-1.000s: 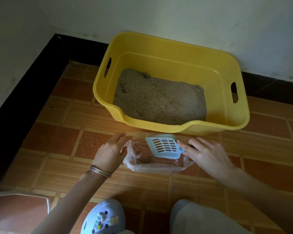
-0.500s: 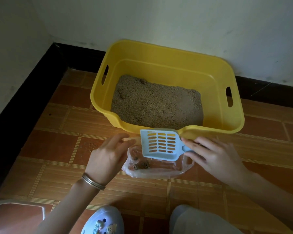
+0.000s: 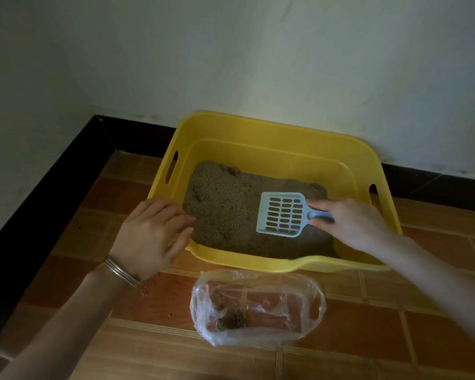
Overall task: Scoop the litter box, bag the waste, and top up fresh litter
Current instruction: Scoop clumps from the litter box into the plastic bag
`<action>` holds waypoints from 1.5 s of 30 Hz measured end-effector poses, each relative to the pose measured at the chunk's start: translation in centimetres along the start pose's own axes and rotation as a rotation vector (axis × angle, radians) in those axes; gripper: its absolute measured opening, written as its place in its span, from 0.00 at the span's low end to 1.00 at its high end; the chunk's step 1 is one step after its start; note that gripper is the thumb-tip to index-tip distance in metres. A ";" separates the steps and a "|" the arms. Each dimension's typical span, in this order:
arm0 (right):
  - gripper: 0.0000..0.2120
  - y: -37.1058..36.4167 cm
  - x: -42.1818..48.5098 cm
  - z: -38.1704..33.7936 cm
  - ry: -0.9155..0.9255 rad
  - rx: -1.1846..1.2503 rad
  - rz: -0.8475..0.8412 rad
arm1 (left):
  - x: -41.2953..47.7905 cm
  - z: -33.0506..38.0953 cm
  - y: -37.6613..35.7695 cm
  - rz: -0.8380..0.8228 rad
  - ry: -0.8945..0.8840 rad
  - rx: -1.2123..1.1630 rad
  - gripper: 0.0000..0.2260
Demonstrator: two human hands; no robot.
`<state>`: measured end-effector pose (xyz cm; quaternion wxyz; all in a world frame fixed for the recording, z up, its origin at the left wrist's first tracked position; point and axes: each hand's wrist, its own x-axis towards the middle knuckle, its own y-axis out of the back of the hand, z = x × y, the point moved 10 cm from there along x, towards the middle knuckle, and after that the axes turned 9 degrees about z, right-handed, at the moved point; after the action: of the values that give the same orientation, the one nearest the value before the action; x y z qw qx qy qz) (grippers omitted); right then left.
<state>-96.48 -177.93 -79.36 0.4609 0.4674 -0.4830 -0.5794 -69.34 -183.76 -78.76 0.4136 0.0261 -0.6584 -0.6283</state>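
Note:
A yellow litter box (image 3: 272, 124) stands against the wall, filled with brown litter (image 3: 231, 209). My right hand (image 3: 351, 223) grips the handle of a light blue slotted scoop (image 3: 281, 213), held over the litter near the box's right side. My left hand (image 3: 151, 237) hovers with relaxed fingers at the box's front left corner, holding nothing. A clear plastic bag (image 3: 258, 305) lies open on the floor in front of the box, with a dark clump of waste (image 3: 232, 322) inside.
The floor is red-brown tile (image 3: 368, 325) with a few spilled litter grains near my left wrist. A white wall with a black skirting (image 3: 52, 187) runs along the left and behind the box.
My right hand lifted the scoop out of the bag and carried it over the litter. My left hand let go of the bag's rim and moved up to the box's corner.

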 end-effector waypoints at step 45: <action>0.22 -8.1 7.6 -8.2 0.075 0.739 -0.077 | -0.1 -0.6 -0.7 0.172 0.039 -0.129 0.12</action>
<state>-90.10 -185.64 -88.94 0.2562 0.6411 -0.6243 -0.3655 -69.26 -184.30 -79.44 0.4795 -0.0451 -0.6084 -0.6308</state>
